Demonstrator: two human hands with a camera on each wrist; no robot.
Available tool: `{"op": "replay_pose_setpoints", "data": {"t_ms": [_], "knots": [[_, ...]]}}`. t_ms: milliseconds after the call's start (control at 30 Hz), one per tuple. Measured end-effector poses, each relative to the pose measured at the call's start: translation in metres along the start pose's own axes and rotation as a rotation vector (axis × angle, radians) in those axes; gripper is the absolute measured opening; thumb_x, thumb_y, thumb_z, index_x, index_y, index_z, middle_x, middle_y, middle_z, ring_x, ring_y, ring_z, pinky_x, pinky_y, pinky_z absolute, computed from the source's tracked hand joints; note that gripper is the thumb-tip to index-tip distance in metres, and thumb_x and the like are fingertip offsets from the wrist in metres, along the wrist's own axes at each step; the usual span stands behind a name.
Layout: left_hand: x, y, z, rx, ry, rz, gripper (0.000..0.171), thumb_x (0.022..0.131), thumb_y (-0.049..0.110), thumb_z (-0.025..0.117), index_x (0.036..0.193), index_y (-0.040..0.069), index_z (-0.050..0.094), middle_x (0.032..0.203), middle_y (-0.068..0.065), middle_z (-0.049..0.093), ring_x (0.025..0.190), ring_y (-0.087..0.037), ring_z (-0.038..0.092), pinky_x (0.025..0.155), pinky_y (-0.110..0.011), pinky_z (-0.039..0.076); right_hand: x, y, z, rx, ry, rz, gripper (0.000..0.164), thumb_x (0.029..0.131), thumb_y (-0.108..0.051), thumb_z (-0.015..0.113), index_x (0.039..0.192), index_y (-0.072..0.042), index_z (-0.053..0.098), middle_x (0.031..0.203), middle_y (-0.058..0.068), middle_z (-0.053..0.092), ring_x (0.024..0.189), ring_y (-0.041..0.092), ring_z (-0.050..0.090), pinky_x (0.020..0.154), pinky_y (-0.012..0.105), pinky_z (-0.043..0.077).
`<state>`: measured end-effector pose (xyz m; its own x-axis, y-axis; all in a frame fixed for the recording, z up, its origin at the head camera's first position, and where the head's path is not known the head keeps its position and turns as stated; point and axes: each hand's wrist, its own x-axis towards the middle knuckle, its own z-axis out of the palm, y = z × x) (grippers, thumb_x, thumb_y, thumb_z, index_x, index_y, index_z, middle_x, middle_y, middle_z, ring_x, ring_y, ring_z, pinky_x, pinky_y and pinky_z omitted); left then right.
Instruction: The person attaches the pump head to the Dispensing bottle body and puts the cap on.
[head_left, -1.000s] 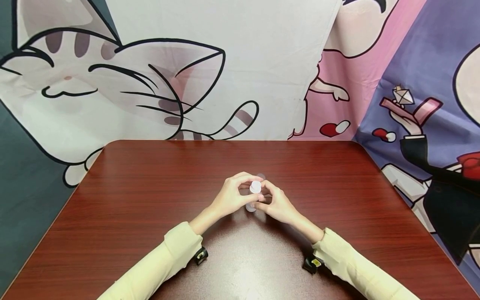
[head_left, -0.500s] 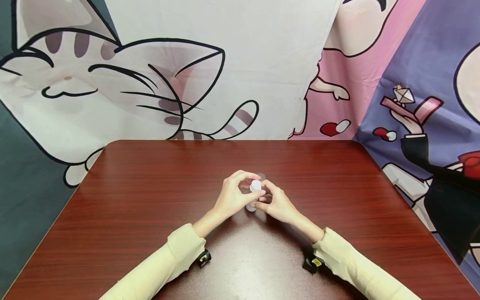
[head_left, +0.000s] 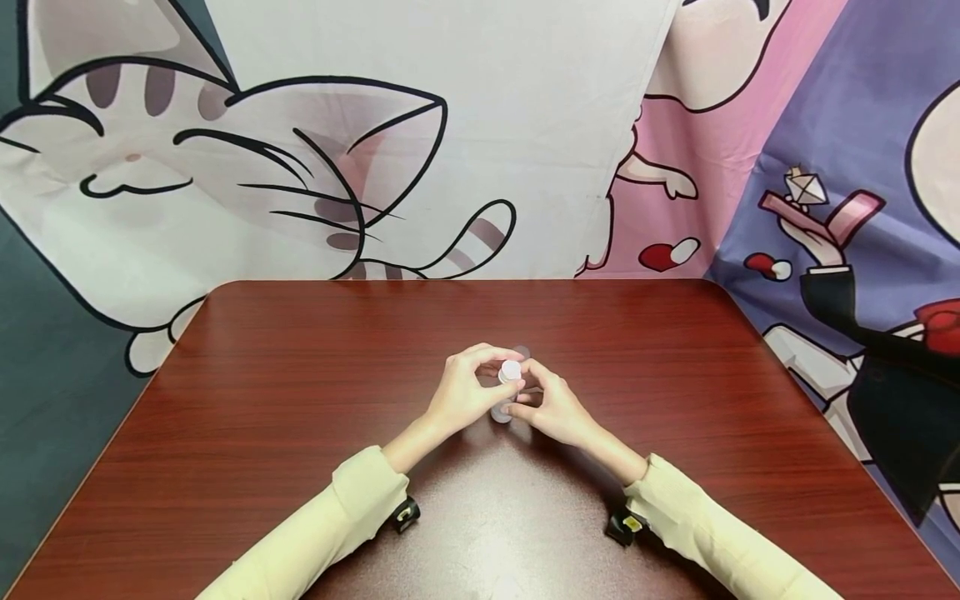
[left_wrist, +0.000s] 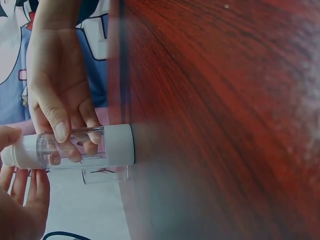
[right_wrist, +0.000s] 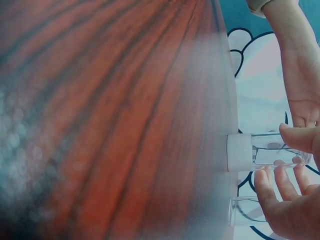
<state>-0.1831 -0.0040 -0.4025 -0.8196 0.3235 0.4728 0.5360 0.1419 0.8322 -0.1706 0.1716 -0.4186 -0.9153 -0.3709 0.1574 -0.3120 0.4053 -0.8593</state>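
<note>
A clear cylindrical bottle [left_wrist: 75, 157] with a white top [head_left: 511, 372] and a white base [left_wrist: 120, 145] stands upright on the table, near its middle. My left hand [head_left: 461, 390] pinches the white top between thumb and fingers. Lower down, my right hand [head_left: 561, 414] holds the transparent body, thumb on the near side and fingers behind. Through the clear wall in the left wrist view, the right fingers [left_wrist: 75, 155] show. Just behind the bottle is a small clear cap [right_wrist: 245, 211], mostly hidden by the hands in the head view.
The dark red wooden table [head_left: 337, 350] has rounded far corners. Cartoon cloths [head_left: 555, 150] hang behind and beside it. A small black device [head_left: 406, 514] sits under the left cuff, another black device [head_left: 622, 527] under the right cuff.
The left hand has shifted slightly around the white top, its thumb moving a little farther from me. The right hand and the bottle stay in place.
</note>
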Motion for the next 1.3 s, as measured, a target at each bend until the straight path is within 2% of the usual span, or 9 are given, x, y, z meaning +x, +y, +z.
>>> {"op": "replay_pose_setpoints", "data": {"t_ms": [400, 633, 900, 1100, 1200, 1300], "knots": [[0.0002, 0.0017, -0.0005, -0.035, -0.05, -0.019, 0.037, 0.075, -0.006, 0.07, 0.111, 0.001, 0.069, 0.106, -0.013, 0.071, 0.095, -0.022, 0.069, 0.084, -0.024, 0.057, 0.0005, 0.0013, 0.0019, -0.002, 0.004, -0.002, 0.037, 0.078, -0.001, 0.076, 0.106, -0.002, 0.052, 0.112, 0.017, 0.063, 0.1, 0.032, 0.067, 0.085, 0.034, 0.058], [0.0012, 0.0021, -0.002, -0.043, -0.101, -0.002, 0.038, 0.077, -0.006, 0.067, 0.115, -0.001, 0.067, 0.113, -0.016, 0.069, 0.101, -0.027, 0.067, 0.089, -0.035, 0.057, 0.0007, 0.0013, 0.0014, -0.027, 0.004, -0.004, 0.041, 0.077, 0.0, 0.077, 0.112, -0.001, 0.054, 0.108, 0.018, 0.066, 0.098, 0.032, 0.067, 0.084, 0.033, 0.058], [0.0012, 0.0011, -0.0037, 0.013, -0.159, 0.019, 0.045, 0.078, -0.004, 0.063, 0.124, 0.0, 0.062, 0.121, -0.012, 0.067, 0.108, -0.022, 0.065, 0.093, -0.035, 0.054, 0.0017, 0.0013, 0.0028, -0.039, 0.008, -0.002, 0.049, 0.077, 0.003, 0.075, 0.12, 0.001, 0.053, 0.109, 0.02, 0.065, 0.1, 0.032, 0.067, 0.085, 0.035, 0.058], [-0.0006, 0.0, -0.0033, 0.008, -0.19, 0.03, 0.053, 0.079, -0.003, 0.064, 0.131, 0.006, 0.055, 0.125, -0.013, 0.064, 0.114, -0.021, 0.061, 0.098, -0.035, 0.051, 0.0018, -0.0007, 0.0047, -0.044, 0.014, 0.003, 0.037, 0.078, 0.009, 0.07, 0.111, 0.006, 0.053, 0.101, 0.024, 0.066, 0.096, 0.038, 0.066, 0.085, 0.046, 0.057], [-0.0011, 0.0003, -0.0025, 0.001, -0.186, 0.044, 0.055, 0.078, -0.003, 0.068, 0.131, 0.007, 0.054, 0.126, -0.013, 0.062, 0.115, -0.022, 0.06, 0.098, -0.036, 0.051, 0.0018, -0.0009, 0.0044, -0.062, 0.021, 0.001, 0.032, 0.078, 0.008, 0.07, 0.104, 0.003, 0.053, 0.101, 0.021, 0.067, 0.096, 0.035, 0.067, 0.084, 0.045, 0.057], [-0.0014, 0.0007, -0.0016, 0.006, -0.151, 0.047, 0.055, 0.076, -0.002, 0.073, 0.128, 0.005, 0.055, 0.125, -0.012, 0.062, 0.114, -0.022, 0.06, 0.096, -0.037, 0.052, 0.0012, -0.0003, 0.0035, -0.067, 0.026, -0.004, 0.032, 0.078, 0.005, 0.072, 0.103, -0.001, 0.053, 0.102, 0.017, 0.068, 0.096, 0.029, 0.067, 0.085, 0.041, 0.058]]}}
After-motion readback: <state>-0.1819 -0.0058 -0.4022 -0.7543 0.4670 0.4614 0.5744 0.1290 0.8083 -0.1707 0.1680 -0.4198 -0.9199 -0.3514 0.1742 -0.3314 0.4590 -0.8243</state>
